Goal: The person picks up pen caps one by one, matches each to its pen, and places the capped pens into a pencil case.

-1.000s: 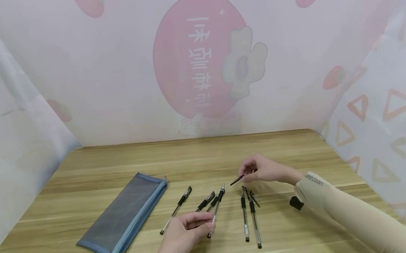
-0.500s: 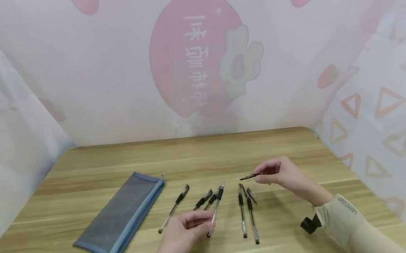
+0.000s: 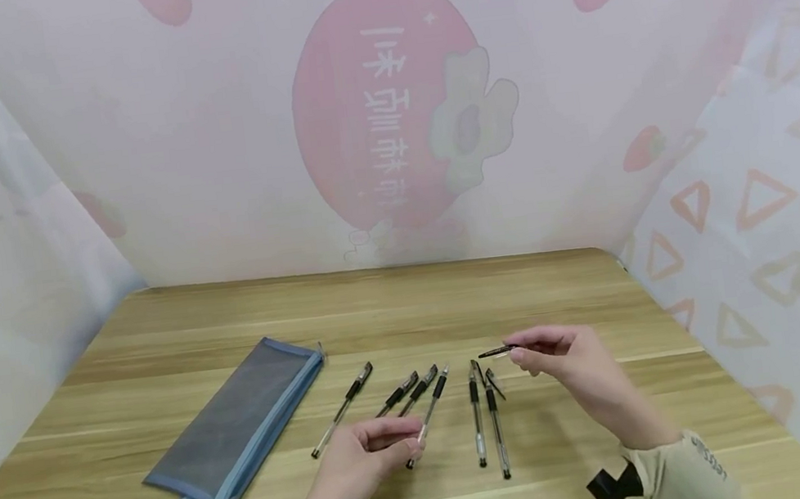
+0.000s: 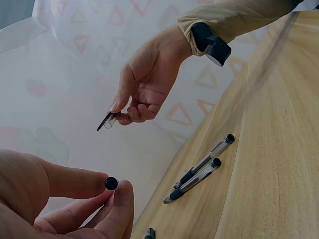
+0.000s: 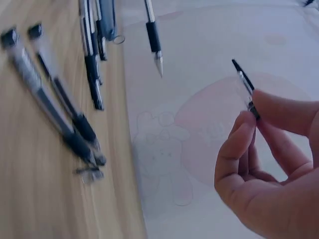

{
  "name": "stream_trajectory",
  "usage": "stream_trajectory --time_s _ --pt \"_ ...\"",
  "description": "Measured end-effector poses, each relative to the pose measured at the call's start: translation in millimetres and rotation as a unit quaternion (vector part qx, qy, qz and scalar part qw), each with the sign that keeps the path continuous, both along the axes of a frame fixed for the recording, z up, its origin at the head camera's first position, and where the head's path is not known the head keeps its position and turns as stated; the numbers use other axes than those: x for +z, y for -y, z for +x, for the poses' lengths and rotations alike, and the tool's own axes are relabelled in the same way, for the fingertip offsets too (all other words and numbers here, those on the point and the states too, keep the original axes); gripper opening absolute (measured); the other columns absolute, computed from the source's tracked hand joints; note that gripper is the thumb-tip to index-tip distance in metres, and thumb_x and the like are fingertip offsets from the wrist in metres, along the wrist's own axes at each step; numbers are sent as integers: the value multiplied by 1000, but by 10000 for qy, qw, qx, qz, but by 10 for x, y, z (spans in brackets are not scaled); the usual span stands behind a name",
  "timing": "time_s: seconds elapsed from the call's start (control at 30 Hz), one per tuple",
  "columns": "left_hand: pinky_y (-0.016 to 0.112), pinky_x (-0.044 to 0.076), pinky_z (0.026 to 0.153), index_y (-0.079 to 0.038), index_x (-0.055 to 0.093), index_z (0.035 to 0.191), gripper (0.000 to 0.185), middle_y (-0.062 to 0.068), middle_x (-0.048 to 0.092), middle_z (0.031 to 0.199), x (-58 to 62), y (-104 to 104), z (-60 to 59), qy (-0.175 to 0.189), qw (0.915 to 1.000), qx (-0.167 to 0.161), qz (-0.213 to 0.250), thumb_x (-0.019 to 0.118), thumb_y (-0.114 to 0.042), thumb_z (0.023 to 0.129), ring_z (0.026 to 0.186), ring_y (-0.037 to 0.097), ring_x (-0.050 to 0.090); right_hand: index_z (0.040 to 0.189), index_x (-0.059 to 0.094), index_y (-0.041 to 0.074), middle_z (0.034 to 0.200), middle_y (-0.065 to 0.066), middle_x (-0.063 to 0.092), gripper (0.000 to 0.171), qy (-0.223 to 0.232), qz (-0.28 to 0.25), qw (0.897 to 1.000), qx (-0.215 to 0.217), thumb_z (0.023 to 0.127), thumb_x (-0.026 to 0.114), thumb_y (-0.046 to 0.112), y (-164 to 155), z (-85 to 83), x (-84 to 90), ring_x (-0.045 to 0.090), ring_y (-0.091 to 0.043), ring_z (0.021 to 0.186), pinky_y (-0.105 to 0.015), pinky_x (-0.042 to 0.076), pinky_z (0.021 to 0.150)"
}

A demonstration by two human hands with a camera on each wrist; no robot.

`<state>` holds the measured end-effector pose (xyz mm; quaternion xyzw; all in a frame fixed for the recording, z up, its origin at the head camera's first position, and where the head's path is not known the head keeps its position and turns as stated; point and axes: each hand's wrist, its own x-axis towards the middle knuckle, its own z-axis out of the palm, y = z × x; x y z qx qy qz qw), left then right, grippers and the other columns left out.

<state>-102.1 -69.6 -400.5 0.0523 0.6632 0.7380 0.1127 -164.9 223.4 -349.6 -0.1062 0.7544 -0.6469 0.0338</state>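
The pen (image 3: 428,416) is pinched near its lower end by the left hand (image 3: 365,459), tip slanting up over the table (image 3: 598,293). The right hand (image 3: 576,361) pinches a cap (image 3: 495,351) in the air, just right of the tip. Other pens (image 3: 486,421) lie between them; a pouch (image 3: 242,424) lies left.

You have six pens in all: one pen (image 3: 426,415) pinched in your left hand (image 3: 365,459), three lying just left of it and two lying just right of it. Your right hand (image 3: 568,358) holds one pen cap (image 3: 495,351), and what looks like one more loose cap (image 3: 493,383) lies by the right pair. One mesh pencil case (image 3: 238,424) lies on the one wooden table (image 3: 598,293).
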Motion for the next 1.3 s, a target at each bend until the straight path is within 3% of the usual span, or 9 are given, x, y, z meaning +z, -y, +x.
stream_trajectory --time_s 0.17,0.33,0.77,1.3 --pt "25 55 77 2 72 111 27 15 72 102 20 7 -8 -106 9998 -170 5 76 -7 85 92 24 68 113 69 -6 91 -7 65 30 451 -1061 9926 -392 87 76 8 136 50 -25 59 -17 80 -27 53 75" --pt "26 55 76 1 73 110 25 16 72 100 18 -5 -23 -238 9993 -293 -78 76 -6 85 91 28 68 116 65 -9 98 -9 64 34 704 -1441 9855 -549 87 75 6 199 31 -37 61 -17 83 -27 54 77" --pt "28 55 81 4 71 110 23 20 70 104 42 -6 16 -146 9966 -742 312 72 -3 88 99 35 67 111 70 -4 99 -8 64 23 954 -1567 9824 -348 89 70 -1 191 16 -107 60 -17 83 -26 53 76" --pt "28 55 80 4 71 109 23 21 70 104 39 -7 46 -28 9961 -816 333 73 -4 88 99 35 67 112 68 -7 102 -9 65 25 1239 -1590 9795 -12 89 70 1 207 58 -167 59 -19 84 -28 52 77"
